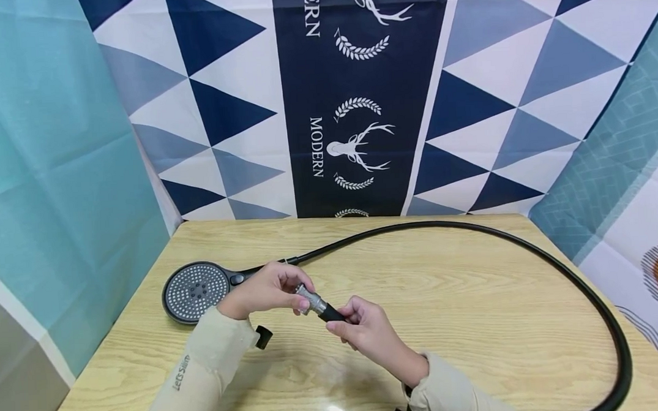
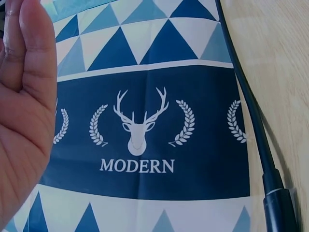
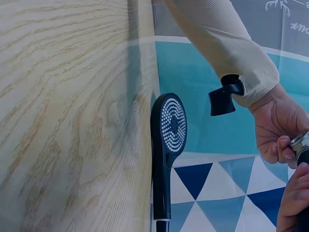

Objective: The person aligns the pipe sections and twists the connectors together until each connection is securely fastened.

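In the head view my left hand point(image 1: 267, 288) pinches a silver metal fitting point(image 1: 310, 297) between thumb and fingers. My right hand point(image 1: 374, 333) grips the black hose end point(image 1: 331, 314), which lines up with the fitting and meets it. Both hands are above the table, in front of the shower head point(image 1: 197, 292). This round black head lies face up at the left, its handle partly behind my left hand. The right wrist view shows the fitting point(image 3: 301, 143) at its edge, between both hands. Only part of my left hand point(image 3: 277, 126) shows there.
From the handle, a long black hose point(image 1: 529, 246) arcs over the wooden table point(image 1: 431, 274) and curves down the right side, out of view. Patterned cloth point(image 1: 347, 106) hangs behind the table. A black wrist mount point(image 1: 263, 337) sticks out by my left cuff.
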`<state>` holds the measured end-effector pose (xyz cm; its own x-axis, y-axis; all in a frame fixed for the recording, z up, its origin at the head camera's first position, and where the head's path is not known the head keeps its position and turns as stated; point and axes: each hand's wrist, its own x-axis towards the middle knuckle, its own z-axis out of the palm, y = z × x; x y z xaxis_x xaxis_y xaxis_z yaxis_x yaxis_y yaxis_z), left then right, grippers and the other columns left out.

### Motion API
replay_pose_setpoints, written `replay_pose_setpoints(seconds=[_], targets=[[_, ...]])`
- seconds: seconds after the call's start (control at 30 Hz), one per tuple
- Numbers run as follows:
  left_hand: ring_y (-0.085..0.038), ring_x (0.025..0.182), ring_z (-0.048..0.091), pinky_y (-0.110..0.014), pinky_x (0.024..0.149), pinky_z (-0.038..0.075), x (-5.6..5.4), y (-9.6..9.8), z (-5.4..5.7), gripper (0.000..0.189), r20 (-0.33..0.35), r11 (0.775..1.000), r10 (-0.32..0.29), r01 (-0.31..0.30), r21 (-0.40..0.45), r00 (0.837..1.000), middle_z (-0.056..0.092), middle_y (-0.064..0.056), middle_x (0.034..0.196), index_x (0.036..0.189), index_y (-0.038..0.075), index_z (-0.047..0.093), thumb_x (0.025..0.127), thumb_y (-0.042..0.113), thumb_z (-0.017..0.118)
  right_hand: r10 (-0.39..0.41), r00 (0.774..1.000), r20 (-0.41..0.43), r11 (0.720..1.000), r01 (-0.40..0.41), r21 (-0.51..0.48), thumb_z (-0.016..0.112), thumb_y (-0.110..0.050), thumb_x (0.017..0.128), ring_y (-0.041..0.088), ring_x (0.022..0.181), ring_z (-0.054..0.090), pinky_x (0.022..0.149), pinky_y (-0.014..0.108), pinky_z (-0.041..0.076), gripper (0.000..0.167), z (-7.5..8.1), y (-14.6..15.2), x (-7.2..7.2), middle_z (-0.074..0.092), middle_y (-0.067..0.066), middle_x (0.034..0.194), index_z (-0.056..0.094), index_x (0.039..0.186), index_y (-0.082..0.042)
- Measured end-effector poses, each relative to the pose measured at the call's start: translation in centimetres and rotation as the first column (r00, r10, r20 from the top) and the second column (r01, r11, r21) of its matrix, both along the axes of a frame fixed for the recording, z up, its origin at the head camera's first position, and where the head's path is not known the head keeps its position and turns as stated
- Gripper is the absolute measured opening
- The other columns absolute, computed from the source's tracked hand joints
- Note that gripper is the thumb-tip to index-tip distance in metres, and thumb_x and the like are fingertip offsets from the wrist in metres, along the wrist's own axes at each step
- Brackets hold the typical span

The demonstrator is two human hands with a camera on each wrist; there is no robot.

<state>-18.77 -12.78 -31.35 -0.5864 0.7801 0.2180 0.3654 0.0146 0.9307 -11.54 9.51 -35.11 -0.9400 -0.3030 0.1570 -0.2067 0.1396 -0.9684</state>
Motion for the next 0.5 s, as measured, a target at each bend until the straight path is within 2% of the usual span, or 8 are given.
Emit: replay_pose_setpoints(seconds=[0.13, 0.3, 0.5], targets=[[-0.007, 0.064, 0.060, -0.025, 0.058, 0.050, -0.08, 0.21, 0.13, 0.030, -0.002, 1.000, -0.010, 0.010, -0.015, 1.000, 0.067, -0.010, 0.081, 0.096, -0.015, 0.059, 0.088, 0.011, 0.070, -0.003, 1.000, 0.022, 1.000, 0.003, -0.022, 0.067, 0.000, 0.086, 0.006, 0.045, 0.043, 0.041, 0.017, 0.033, 0.018, -0.17, 0.09, 0.12, 0.056, 0.005, 0.062, 0.054, 0.088, 0.013], [-0.007, 0.064, 0.060, -0.025, 0.059, 0.050, -0.12, 0.28, 0.16, 0.028, 0.001, 1.000, -0.021, 0.021, -0.016, 1.000, 0.066, -0.016, 0.080, 0.096, -0.016, 0.059, 0.088, 0.009, 0.069, -0.008, 0.999, 0.041, 0.999, 0.009, -0.032, 0.066, 0.000, 0.087, 0.006, 0.044, 0.043, 0.040, 0.017, 0.033, 0.018, -0.31, 0.06, 0.24, 0.056, 0.004, 0.062, 0.054, 0.089, 0.013], [-0.007, 0.064, 0.060, -0.026, 0.059, 0.051, -0.35, 0.46, 0.11, 0.026, 0.007, 0.999, -0.019, 0.019, -0.032, 1.000, 0.067, -0.006, 0.081, 0.097, -0.015, 0.059, 0.089, 0.008, 0.069, -0.025, 0.999, 0.043, 0.999, 0.025, -0.021, 0.066, 0.000, 0.087, 0.005, 0.045, 0.043, 0.041, 0.017, 0.033, 0.018, -0.01, 0.01, 0.35, 0.055, 0.002, 0.062, 0.054, 0.089, 0.012]])
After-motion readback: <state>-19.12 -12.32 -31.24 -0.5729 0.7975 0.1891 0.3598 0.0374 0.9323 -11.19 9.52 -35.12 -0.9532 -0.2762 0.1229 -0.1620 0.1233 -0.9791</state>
